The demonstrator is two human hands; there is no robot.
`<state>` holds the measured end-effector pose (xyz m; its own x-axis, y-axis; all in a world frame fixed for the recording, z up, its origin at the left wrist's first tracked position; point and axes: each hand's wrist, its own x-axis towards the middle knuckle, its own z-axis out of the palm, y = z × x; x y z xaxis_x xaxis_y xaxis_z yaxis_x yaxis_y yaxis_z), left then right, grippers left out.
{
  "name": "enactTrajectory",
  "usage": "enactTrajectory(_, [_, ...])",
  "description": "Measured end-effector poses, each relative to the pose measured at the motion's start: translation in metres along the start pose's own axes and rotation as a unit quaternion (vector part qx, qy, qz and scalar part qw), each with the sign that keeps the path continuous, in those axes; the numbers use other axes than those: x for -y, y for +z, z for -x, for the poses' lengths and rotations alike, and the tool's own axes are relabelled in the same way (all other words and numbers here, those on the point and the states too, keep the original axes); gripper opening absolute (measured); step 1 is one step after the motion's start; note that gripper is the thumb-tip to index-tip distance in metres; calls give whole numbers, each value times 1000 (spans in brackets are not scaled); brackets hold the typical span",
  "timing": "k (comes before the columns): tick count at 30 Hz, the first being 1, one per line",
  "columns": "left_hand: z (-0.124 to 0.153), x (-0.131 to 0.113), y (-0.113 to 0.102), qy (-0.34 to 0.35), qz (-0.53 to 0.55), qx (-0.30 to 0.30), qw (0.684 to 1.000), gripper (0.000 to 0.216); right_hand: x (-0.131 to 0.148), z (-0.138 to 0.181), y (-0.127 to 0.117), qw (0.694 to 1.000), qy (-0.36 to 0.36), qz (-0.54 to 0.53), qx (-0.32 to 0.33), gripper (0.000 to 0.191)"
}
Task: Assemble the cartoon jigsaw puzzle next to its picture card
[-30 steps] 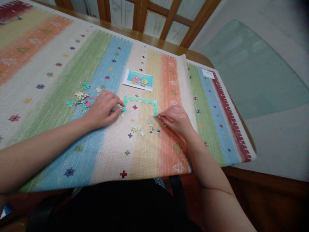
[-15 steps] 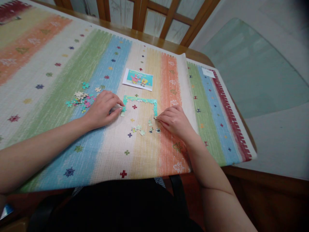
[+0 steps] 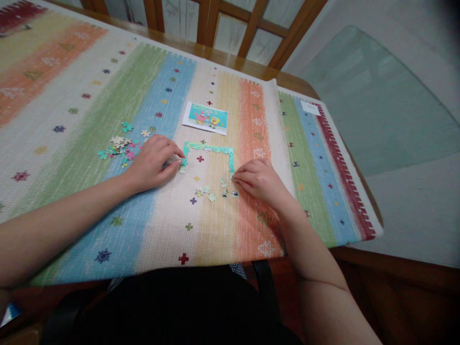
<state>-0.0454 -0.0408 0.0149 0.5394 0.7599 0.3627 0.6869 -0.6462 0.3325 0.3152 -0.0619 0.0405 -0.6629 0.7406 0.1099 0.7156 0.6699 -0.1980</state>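
A partly joined jigsaw puzzle (image 3: 208, 147) lies on the striped tablecloth, its top row and two sides forming three sides of a frame. My left hand (image 3: 153, 160) rests at its left side, thumb and forefinger close together on the edge pieces. At the lower end of the right side, my right hand (image 3: 257, 178) has its fingertips pinched on a small puzzle piece (image 3: 232, 176), mostly covered by them. Several loose pieces (image 3: 212, 197) lie below the frame, between my hands. Behind my left hand sits a heap of mixed puzzle pieces (image 3: 120, 142).
Above the frame lies a picture card (image 3: 206, 119) with cartoon figures on a teal background. A white paper slip (image 3: 310, 109) lies near the table's right end. The tablecloth (image 3: 172, 239) has a raised fold right of the card. A glass panel (image 3: 362, 105) stands beyond the right edge.
My right fingertips have shifted very slightly at the lower end of the frame's right side, and the piece there sits closer against it. My left hand has stayed put.
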Motion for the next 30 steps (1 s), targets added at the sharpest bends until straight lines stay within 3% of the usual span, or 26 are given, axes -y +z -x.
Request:
enactTrajectory(9, [0,-2,-1,7,-2,-7,1000,21,-7,2,3,999,46,17,-17,22])
enactTrajectory(30, [2,2,5,63,-2,8,998,26,-2,-2,7,998,43,38,-9,24])
